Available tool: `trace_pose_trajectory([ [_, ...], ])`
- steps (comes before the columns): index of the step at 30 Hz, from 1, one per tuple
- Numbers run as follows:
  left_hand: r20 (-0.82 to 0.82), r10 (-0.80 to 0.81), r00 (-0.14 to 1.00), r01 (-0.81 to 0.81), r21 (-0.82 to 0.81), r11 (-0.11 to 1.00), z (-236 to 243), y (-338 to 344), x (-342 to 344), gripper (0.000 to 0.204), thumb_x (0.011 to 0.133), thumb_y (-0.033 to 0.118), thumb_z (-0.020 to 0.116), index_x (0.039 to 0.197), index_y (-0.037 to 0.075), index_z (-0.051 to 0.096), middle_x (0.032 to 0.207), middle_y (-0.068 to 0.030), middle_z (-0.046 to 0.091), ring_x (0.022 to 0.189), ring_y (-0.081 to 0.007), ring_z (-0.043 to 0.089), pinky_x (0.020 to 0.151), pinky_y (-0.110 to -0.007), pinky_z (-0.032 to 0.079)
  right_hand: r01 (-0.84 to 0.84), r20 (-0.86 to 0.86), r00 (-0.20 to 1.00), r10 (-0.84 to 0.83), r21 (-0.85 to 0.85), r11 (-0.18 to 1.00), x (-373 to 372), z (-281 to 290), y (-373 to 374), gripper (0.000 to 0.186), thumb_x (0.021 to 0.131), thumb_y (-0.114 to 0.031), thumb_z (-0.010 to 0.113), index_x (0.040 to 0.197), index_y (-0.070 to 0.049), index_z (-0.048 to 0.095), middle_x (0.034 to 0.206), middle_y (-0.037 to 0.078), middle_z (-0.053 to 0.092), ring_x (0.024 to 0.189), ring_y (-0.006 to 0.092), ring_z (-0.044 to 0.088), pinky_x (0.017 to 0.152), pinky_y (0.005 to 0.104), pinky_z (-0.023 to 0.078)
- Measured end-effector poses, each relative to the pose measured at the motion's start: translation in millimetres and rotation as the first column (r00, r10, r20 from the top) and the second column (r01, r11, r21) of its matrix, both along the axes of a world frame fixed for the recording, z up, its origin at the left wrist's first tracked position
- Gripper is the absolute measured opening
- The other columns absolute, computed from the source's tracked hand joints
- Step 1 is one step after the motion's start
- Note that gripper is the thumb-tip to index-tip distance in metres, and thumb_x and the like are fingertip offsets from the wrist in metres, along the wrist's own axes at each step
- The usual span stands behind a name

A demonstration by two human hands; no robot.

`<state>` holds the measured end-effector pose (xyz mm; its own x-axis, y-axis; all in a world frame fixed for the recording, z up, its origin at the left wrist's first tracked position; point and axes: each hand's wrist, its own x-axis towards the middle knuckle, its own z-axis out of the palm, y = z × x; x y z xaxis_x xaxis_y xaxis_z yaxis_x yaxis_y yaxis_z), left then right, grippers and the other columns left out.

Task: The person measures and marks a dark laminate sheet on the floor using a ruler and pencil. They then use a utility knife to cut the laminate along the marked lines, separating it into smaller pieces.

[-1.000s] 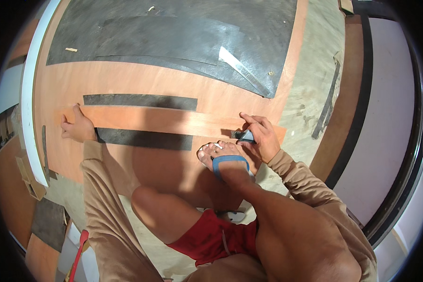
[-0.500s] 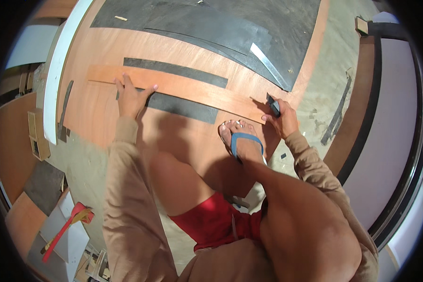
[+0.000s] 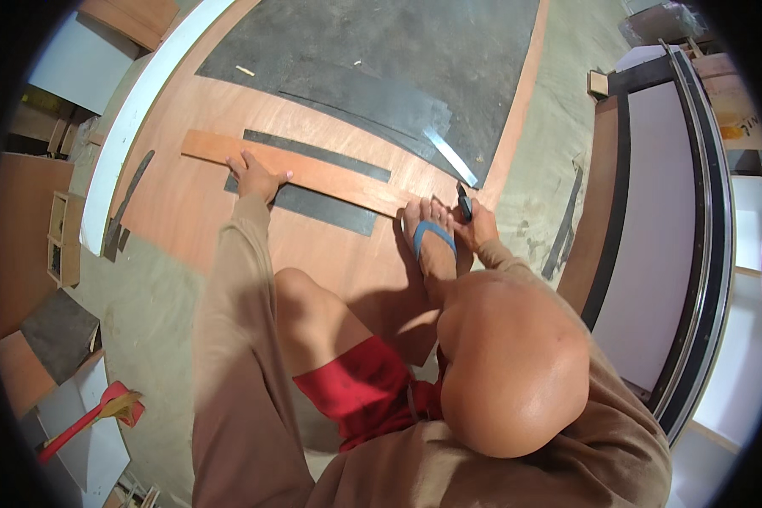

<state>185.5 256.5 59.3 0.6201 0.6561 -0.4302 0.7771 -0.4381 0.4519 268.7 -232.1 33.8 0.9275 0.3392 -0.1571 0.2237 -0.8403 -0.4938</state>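
An orange-brown wooden strip point(image 3: 330, 179) lies across a plywood sheet point(image 3: 165, 203), over a piece of black sheet material point(image 3: 326, 208) that shows along both its long sides. My left hand point(image 3: 258, 179) presses on the strip toward its left end, fingers spread and thumb apart. At the right end, the toes of my sandalled foot point(image 3: 432, 237) cover part of the strip. My right hand point(image 3: 480, 227), closed around a black utility knife point(image 3: 464, 203), is just right of the foot. The knife points away from me; its blade is too small to make out clearly.
A large black sheet point(image 3: 381, 59) covers the far plywood, with a shiny metal strip point(image 3: 450, 157) on its near right corner. A long white panel point(image 3: 135, 118) borders the left. A framed panel point(image 3: 648, 220) lies at right. A red-handled tool point(image 3: 85, 421) rests lower left.
My foot has moved forward onto the strip's right end, and my knee has come up higher in view. The right hand still holds the knife, now beside the foot. The whole view has shifted.
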Motion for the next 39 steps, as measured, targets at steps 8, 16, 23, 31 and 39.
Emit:
trace_pose_trajectory([
  [8,0.118,-0.018,0.993,0.018,0.004,1.0,-3.9,5.5,-16.2,0.125,0.08,0.035,0.092,0.167,-0.002,0.011,0.173,-0.0307,-0.01,0.16,-0.0439,0.02,0.127,-0.043,0.03,-0.012,-0.141,0.989,0.037,0.174,0.985,-0.5,11.6,-7.3,0.057,0.073,-0.02,0.097,0.117,-0.004,0.064,0.101,0.016,0.076,0.09,0.0351,0.074,0.079,0.0429,0.058],
  [16,0.078,0.0,0.997,-0.003,0.037,0.999,0.9,6.3,-14.3,0.119,0.079,0.039,0.092,0.166,-0.002,0.022,0.173,-0.0312,-0.002,0.161,-0.0408,0.014,0.128,-0.047,0.025,0.204,-0.416,0.901,-0.126,0.149,0.968,15.9,17.4,-2.6,0.061,0.065,-0.025,0.103,0.104,-0.003,0.062,0.091,0.009,0.072,0.077,0.019,0.066,0.074,0.0339,0.057],
  [23,0.237,0.571,0.786,-0.584,-0.018,0.812,-32.2,48.3,14.2,0.081,0.088,0.046,0.084,0.136,-0.013,0.057,0.133,-0.0252,0.062,0.114,-0.0299,0.065,0.097,-0.041,0.051,0.107,-0.485,0.873,-0.059,0.071,0.992,38.9,20.7,2.2,0.059,0.066,-0.022,0.102,0.104,-0.003,0.061,0.088,0.008,0.068,0.075,0.0188,0.063,0.071,0.0344,0.055],
  [31,0.13,0.746,0.653,-0.698,-0.278,0.66,-35.3,102.0,36.4,0.043,0.084,0.042,0.085,0.093,0.001,0.076,0.086,-0.0074,0.072,0.071,-0.0171,0.066,0.058,-0.034,0.051,0.11,-0.524,0.849,-0.062,0.061,0.992,44.3,20.6,-4.8,0.068,0.063,-0.016,0.102,0.116,-0.002,0.061,0.088,0.006,0.065,0.077,0.02,0.062,0.072,0.0353,0.054],
  [39,0.003,0.7,0.714,-0.68,-0.233,0.695,-13.0,105.9,40.2,0.042,0.083,0.039,0.084,0.098,0.001,0.074,0.089,-0.0075,0.073,0.073,-0.0188,0.069,0.064,-0.033,0.055,0.075,-0.539,0.841,-0.035,0.052,0.996,43.1,21.9,0.9,0.065,0.064,-0.02,0.102,0.106,-0.002,0.055,0.085,0.007,0.064,0.076,0.0223,0.063,0.071,0.0363,0.054],
])
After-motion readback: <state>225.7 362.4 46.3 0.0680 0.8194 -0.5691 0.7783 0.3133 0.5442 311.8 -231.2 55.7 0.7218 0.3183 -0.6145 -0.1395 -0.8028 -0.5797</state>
